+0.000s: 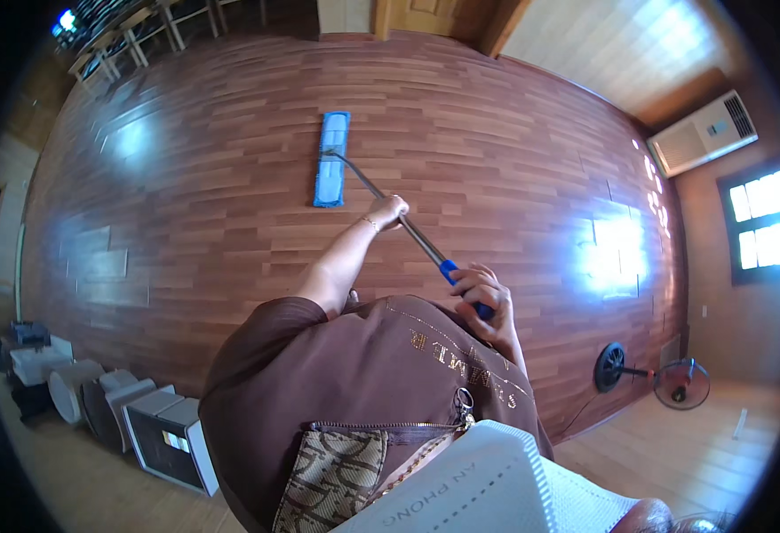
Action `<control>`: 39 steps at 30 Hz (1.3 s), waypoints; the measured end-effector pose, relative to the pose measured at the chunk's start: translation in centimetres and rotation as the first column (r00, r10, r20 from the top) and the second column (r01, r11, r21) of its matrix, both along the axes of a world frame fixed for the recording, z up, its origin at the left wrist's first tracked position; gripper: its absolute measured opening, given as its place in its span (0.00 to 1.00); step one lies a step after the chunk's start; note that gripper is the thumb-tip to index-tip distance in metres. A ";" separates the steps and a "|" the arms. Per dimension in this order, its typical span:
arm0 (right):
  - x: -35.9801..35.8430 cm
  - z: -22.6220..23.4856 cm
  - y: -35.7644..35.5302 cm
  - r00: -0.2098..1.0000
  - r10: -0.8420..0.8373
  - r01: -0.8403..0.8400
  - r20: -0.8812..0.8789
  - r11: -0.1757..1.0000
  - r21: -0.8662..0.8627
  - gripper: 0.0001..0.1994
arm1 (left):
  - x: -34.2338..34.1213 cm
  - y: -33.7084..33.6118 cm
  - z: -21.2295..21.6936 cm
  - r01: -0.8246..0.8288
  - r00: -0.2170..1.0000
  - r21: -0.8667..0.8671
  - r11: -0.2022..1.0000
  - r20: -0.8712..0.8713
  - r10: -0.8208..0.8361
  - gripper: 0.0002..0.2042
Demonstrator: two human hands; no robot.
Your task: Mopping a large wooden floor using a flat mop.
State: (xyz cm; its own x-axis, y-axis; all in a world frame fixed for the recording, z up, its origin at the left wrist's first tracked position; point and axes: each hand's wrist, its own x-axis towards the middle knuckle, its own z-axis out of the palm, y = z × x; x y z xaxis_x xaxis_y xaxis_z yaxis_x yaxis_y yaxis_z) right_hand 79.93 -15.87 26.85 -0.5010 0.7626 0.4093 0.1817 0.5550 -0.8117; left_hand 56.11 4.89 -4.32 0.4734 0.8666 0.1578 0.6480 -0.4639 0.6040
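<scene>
A flat mop (331, 182) with a blue rectangular pad lies on the wood-plank floor ahead of me, its long side pointing away. Its thin metal pole slants from the pad down to the right, toward my body. Partway along the pole, my left hand (386, 211) is closed around the metal. My right hand (486, 300) wraps the blue grip at the pole's upper end, near my chest. Some fingers of the right hand look loosely curled on the grip.
A standing fan (681, 385) with a round black base (609, 367) is at the right wall. Bins and boxy appliances (172, 440) line the left rear. Chairs (132, 40) stand at the far left, a wooden door (443, 16) at the far wall. A white air conditioner (703, 133) hangs right.
</scene>
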 end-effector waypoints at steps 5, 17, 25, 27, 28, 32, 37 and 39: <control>-4.8 -2.6 3.6 0.947 0.320 -0.320 -0.004 0.944 -0.077 0.04 | -12.5 -4.7 -5.5 -0.274 0.840 -0.510 0.815 0.286 0.461 0.08; -16.4 -5.6 6.4 0.545 0.789 -0.835 -0.284 0.479 -0.270 0.06 | -24.8 -24.7 -1.3 -0.784 0.595 0.107 0.612 -0.153 0.789 0.06; -18.7 -7.3 6.3 0.447 0.813 -0.849 -0.374 0.253 -0.465 0.09 | -23.1 -36.2 -3.0 -0.886 0.459 -0.041 0.461 -0.201 0.865 0.08; -18.6 -7.6 6.6 0.471 0.803 -0.831 -0.364 0.266 -0.489 0.08 | -21.8 -36.7 -1.3 -0.905 0.423 -0.075 0.420 -0.287 0.860 0.06; -18.7 -7.2 6.7 0.487 0.794 -0.814 -0.363 0.263 -0.518 0.08 | -21.3 -36.9 -1.1 -0.909 0.413 -0.069 0.411 -0.283 0.866 0.06; -16.4 -5.4 7.3 0.578 0.709 -0.756 -0.405 0.279 -0.592 0.07 | -17.9 -36.1 1.1 -0.932 0.362 -0.026 0.362 -0.157 0.919 0.05; -12.7 -1.8 8.1 0.640 0.678 -0.740 -0.360 0.418 -0.528 0.06 | -14.4 -32.7 7.5 -0.876 0.476 -0.202 0.438 -0.208 0.855 0.06; -11.4 -0.3 8.4 0.669 0.674 -0.723 -0.314 0.490 -0.487 0.05 | -13.4 -31.1 8.3 -0.865 0.493 -0.179 0.468 -0.142 0.858 0.06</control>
State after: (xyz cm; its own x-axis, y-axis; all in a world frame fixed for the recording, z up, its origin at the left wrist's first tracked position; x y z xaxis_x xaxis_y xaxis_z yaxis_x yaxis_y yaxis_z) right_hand 68.53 -7.42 26.50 -0.9575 0.2626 0.1193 -0.1380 -0.0540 -0.9890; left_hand 42.72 -26.20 3.97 -0.5304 0.8449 -0.0690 0.6682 0.4667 0.5794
